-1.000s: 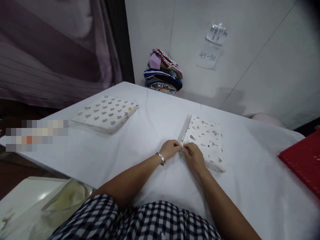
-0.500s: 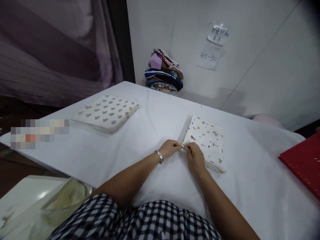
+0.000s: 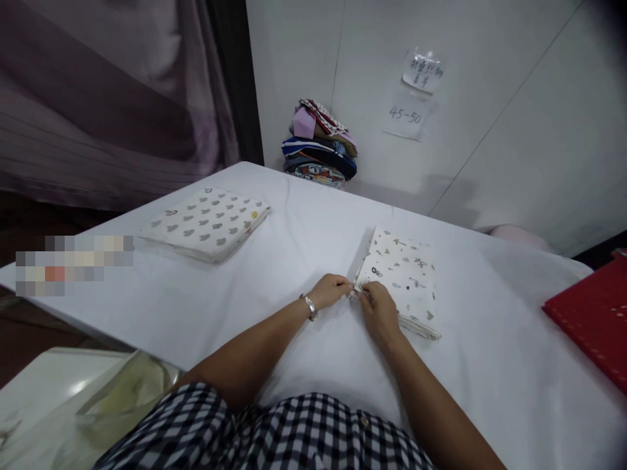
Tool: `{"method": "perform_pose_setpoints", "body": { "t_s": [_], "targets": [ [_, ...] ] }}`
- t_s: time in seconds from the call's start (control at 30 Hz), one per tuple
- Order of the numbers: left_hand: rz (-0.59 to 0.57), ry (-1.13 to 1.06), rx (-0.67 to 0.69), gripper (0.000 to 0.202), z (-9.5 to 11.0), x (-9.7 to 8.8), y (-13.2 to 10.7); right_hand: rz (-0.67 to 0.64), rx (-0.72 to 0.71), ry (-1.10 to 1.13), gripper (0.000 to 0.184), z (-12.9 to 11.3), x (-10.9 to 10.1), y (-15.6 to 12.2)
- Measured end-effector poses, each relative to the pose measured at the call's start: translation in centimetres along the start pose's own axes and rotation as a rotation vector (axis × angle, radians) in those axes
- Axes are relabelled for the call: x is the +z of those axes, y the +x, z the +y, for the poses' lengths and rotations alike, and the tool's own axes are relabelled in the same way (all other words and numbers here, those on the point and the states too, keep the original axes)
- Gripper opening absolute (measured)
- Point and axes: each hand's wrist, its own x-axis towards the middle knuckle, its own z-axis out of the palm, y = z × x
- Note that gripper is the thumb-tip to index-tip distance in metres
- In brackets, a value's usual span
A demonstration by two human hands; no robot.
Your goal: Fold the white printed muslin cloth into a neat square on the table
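Note:
A folded white cloth [image 3: 406,271] with small scattered prints lies on the white-covered table [image 3: 304,228]. At its near left corner, my left hand [image 3: 329,291] pinches the cloth's edge between thumb and finger; a silver bracelet is on that wrist. My right hand [image 3: 379,310] rests beside it, fingers closed on the same corner and partly covering the cloth. The exact layers between the fingertips are too small to make out. Further left lies another folded cloth [image 3: 208,222], white with rows of grey prints, touched by neither hand.
Folded fabrics are stacked in a pile [image 3: 321,143] against the wall behind the table. A red item [image 3: 588,313] sits at the right edge. Past the table's near left edge stands a white surface with a clear plastic bag [image 3: 127,385]. Handwritten papers [image 3: 406,117] hang on the wall.
Both hands stay at the cloth's corner, where the pinched edge looks slightly more lifted or turned. The view has shifted very slightly; the cloths lie where they were.

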Motion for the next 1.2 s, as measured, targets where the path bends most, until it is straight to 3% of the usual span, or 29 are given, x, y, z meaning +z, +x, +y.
{"method": "perform_pose_setpoints", "body": {
  "t_s": [0.13, 0.4, 0.57, 0.77, 1.2],
  "targets": [
    [0.114, 0.044, -0.026, 0.028, 0.2, 0.0, 0.0, 0.048, 0.125, 0.139, 0.015, 0.4, 0.0, 0.0],
    [0.132, 0.311, 0.010, 0.023, 1.5, 0.7, -1.0, 0.054, 0.084, 0.132, 0.011, 0.1, -0.1, -0.2],
    [0.165, 0.297, 0.004, 0.015, 1.5, 1.0, -1.0, 0.086, 0.005, 0.070, 0.011, -0.1, -0.2, -0.4],
    [0.167, 0.278, -0.003, 0.016, 1.3, 0.9, -0.9, -0.030, -0.119, -0.141, 0.016, -0.3, -0.2, -0.5],
    [0.060, 0.066, 0.015, 0.017, 0.5, 0.8, -0.7, -0.005, -0.026, -0.099, 0.014, -0.1, 0.0, -0.1]
  ]
}}
